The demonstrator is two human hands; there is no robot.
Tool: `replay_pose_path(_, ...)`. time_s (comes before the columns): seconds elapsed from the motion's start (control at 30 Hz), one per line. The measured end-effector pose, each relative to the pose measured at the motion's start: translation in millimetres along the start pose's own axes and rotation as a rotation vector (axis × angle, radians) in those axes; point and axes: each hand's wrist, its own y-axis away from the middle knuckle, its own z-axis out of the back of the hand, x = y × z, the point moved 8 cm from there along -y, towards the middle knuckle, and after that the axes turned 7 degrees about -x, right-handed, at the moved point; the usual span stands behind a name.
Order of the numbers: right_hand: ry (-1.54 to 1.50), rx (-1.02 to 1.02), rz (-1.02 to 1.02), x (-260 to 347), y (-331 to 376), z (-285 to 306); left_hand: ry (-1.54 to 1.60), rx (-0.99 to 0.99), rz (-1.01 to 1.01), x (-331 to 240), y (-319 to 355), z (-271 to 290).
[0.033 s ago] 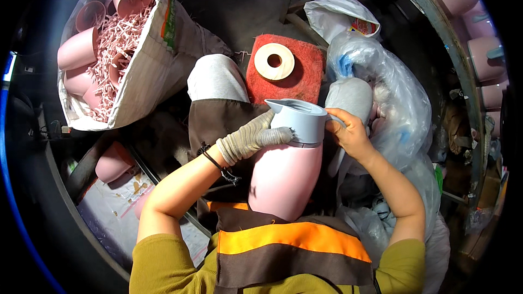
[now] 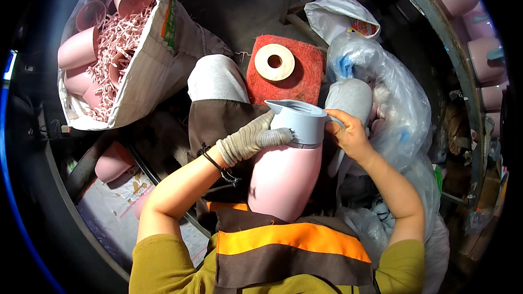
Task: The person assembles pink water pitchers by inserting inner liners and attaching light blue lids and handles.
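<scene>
A big woven sack (image 2: 158,71) lies open up and to the left of the pink jug, filled with pink cups (image 2: 79,49) and tangled pink plastic scraps (image 2: 117,43). To the right of the jug, clear plastic bags (image 2: 392,109) are heaped in a crumpled pile. Just above the jug sits a red fibrous mat (image 2: 305,71) with a cream roll of tape (image 2: 274,62) lying flat on it.

The pink jug (image 2: 283,177) stands upright on the person's lap, directly in front of the orange-banded vest (image 2: 294,245). A grey-blue lid with a spout (image 2: 299,120) sits on the jug's top.

The left hand (image 2: 248,140), in a knitted beige glove, comes in from the jug's left with the forearm angled upward; its fingers (image 2: 272,137) are curled and pressed against the lid's left side, just under the spout. The bare right hand (image 2: 351,133) reaches in from the jug's right with the elbow bent, and its fingers are closed around the lid's handle at the right edge.
</scene>
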Motion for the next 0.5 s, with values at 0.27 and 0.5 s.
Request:
replay_pose_path(0.27,-0.022,0.034,-0.018,-5,1,-4,-0.036,-0.002,-0.002,-3,4,-3)
replay_pose_path(0.5,0.018,0.051,-0.052,-8,8,-5,-0.079,0.018,0.029,-2,6,-4)
